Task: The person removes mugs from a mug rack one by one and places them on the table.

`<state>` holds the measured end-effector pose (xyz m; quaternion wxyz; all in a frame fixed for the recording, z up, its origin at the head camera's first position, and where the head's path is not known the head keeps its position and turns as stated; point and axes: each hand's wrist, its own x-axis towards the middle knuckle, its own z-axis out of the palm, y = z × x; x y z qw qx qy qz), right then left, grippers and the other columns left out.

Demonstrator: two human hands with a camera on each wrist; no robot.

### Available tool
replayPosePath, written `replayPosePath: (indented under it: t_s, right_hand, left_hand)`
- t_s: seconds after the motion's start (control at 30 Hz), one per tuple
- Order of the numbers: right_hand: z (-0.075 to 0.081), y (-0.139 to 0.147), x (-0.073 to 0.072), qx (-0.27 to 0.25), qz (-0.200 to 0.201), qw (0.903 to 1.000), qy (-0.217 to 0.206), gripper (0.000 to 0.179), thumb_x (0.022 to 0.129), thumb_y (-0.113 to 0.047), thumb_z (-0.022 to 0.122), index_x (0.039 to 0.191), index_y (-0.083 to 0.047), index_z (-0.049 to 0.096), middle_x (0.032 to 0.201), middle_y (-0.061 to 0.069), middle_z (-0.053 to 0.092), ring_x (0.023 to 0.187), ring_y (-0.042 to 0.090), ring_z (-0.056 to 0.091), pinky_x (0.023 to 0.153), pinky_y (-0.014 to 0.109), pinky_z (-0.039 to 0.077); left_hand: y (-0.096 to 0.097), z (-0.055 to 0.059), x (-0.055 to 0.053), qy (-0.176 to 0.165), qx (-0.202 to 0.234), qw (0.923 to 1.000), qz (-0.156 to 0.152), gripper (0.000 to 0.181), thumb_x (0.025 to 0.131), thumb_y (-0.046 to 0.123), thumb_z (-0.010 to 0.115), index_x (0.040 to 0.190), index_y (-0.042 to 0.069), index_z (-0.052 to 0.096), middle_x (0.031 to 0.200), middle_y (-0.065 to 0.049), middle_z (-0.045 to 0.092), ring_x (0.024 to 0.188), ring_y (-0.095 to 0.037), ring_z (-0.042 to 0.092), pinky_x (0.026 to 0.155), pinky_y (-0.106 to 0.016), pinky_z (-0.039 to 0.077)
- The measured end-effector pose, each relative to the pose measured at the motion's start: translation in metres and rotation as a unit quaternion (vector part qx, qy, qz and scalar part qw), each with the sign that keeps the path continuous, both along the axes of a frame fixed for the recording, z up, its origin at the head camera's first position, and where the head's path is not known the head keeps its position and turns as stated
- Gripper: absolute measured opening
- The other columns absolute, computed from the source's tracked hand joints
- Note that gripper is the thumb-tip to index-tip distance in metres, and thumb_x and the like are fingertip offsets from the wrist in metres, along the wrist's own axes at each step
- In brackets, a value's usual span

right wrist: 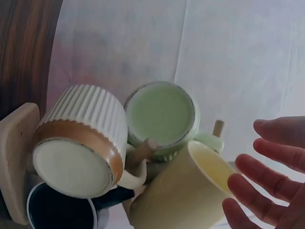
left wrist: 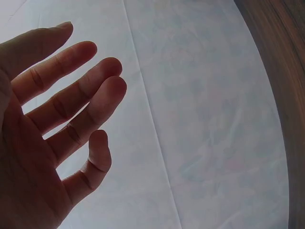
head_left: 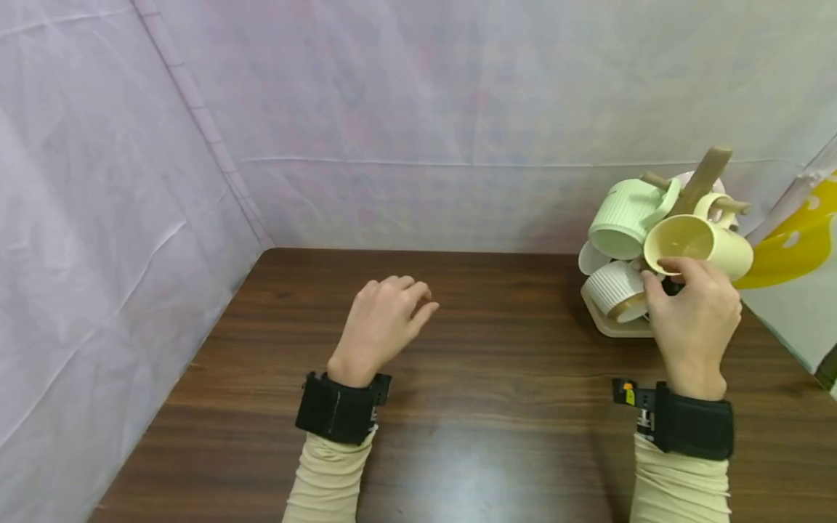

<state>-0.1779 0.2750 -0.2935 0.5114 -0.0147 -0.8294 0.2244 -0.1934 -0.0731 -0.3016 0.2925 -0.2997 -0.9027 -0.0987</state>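
A wooden mug rack (head_left: 708,174) stands at the back right of the table, with several mugs hung on its pegs. My right hand (head_left: 696,319) is at the pale yellow mug (head_left: 734,254), fingertips by its rim. In the right wrist view the fingers (right wrist: 267,179) are spread and loosely bent, not wrapped around the yellow mug (right wrist: 176,198); whether a fingertip touches the rim I cannot tell. Beside it hang a light green mug (head_left: 624,216) and a white ribbed mug (head_left: 611,288) with a brown band. Over the table's middle, my left hand (head_left: 382,323) holds nothing, fingers relaxed.
A dark navy mug (right wrist: 62,210) sits low on the rack, and a pinkish mug is partly hidden behind. The rack's pale base (head_left: 617,328) rests on the brown wooden table (head_left: 484,349). Whitish cloth (head_left: 418,109) hangs behind and left; yellow fabric (head_left: 787,250) hangs at right.
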Motion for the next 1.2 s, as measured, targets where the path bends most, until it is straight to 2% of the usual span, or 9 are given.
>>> replayPosePath:
  t_s: [0.2,0.4,0.53,0.6,0.77,0.87,1.03,1.2]
  right_hand:
    - [0.000,0.009,-0.001,-0.027,-0.009,0.9993,0.023,0.022,0.071,-0.005,0.069,0.091,0.004,0.065,0.089,0.024,0.059,0.085,0.043,0.047,0.073,0.058,0.034]
    - [0.001,0.014,-0.003,-0.049,-0.030,0.9973,0.045,0.024,0.071,-0.004,0.067,0.093,0.004,0.064,0.091,0.024,0.056,0.086,0.041,0.046,0.074,0.056,0.033]
    - [0.000,0.017,-0.005,-0.058,-0.051,0.9960,0.044,0.038,0.071,-0.007,0.069,0.104,0.005,0.057,0.096,0.021,0.048,0.094,0.036,0.043,0.080,0.051,0.035]
    - [-0.001,0.020,-0.006,-0.058,-0.057,0.9959,0.039,0.050,0.069,-0.009,0.072,0.113,0.003,0.051,0.104,0.019,0.045,0.101,0.033,0.040,0.086,0.049,0.034]
    - [-0.010,0.030,-0.009,-0.038,-0.050,0.9978,0.023,0.079,0.062,-0.005,0.077,0.130,-0.003,0.036,0.129,0.018,0.034,0.116,0.030,0.027,0.099,0.046,0.023]
    - [-0.015,0.035,-0.012,-0.034,-0.048,0.9981,0.014,0.088,0.060,-0.005,0.078,0.134,-0.005,0.031,0.137,0.017,0.026,0.122,0.027,0.020,0.103,0.046,0.019]
    - [-0.019,0.045,-0.019,-0.021,-0.048,0.9985,0.013,0.090,0.060,-0.009,0.079,0.135,-0.006,0.029,0.140,0.017,0.022,0.126,0.026,0.014,0.105,0.046,0.013]
    - [-0.022,0.052,-0.028,0.001,-0.035,0.9994,0.000,0.090,0.058,-0.010,0.077,0.134,-0.006,0.030,0.138,0.020,0.026,0.125,0.028,0.017,0.105,0.049,0.013]
  left_hand:
    - [-0.001,0.001,-0.002,0.006,0.000,1.0000,-0.001,0.015,0.084,0.031,0.063,0.086,0.016,0.066,0.076,0.003,0.061,0.066,-0.013,0.052,0.057,-0.032,0.044]
    - [-0.002,0.001,-0.003,0.007,0.000,1.0000,-0.001,0.014,0.084,0.030,0.063,0.087,0.016,0.066,0.077,0.003,0.062,0.067,-0.013,0.053,0.057,-0.033,0.044]
    - [-0.002,0.002,-0.004,0.007,0.001,1.0000,-0.001,0.015,0.084,0.030,0.063,0.087,0.016,0.066,0.077,0.002,0.062,0.067,-0.014,0.053,0.057,-0.033,0.045]
    - [-0.002,0.002,-0.004,0.007,0.001,1.0000,-0.001,0.015,0.084,0.030,0.063,0.086,0.016,0.066,0.077,0.002,0.062,0.067,-0.013,0.053,0.057,-0.033,0.045]
    - [-0.001,0.002,-0.003,0.003,0.003,1.0000,-0.003,0.013,0.084,0.030,0.063,0.086,0.016,0.066,0.076,0.003,0.062,0.066,-0.013,0.052,0.057,-0.033,0.045]
    - [-0.001,0.002,-0.002,0.004,0.005,1.0000,-0.003,0.013,0.083,0.029,0.064,0.086,0.017,0.066,0.076,0.003,0.062,0.066,-0.013,0.053,0.057,-0.033,0.044]
    - [0.001,0.002,-0.002,0.006,0.010,0.9999,-0.008,0.013,0.084,0.029,0.063,0.086,0.017,0.066,0.076,0.003,0.061,0.066,-0.013,0.052,0.056,-0.032,0.044]
    - [-0.001,0.000,-0.002,0.005,0.011,0.9999,-0.004,0.012,0.084,0.029,0.063,0.086,0.017,0.066,0.076,0.003,0.061,0.066,-0.013,0.052,0.057,-0.032,0.044]
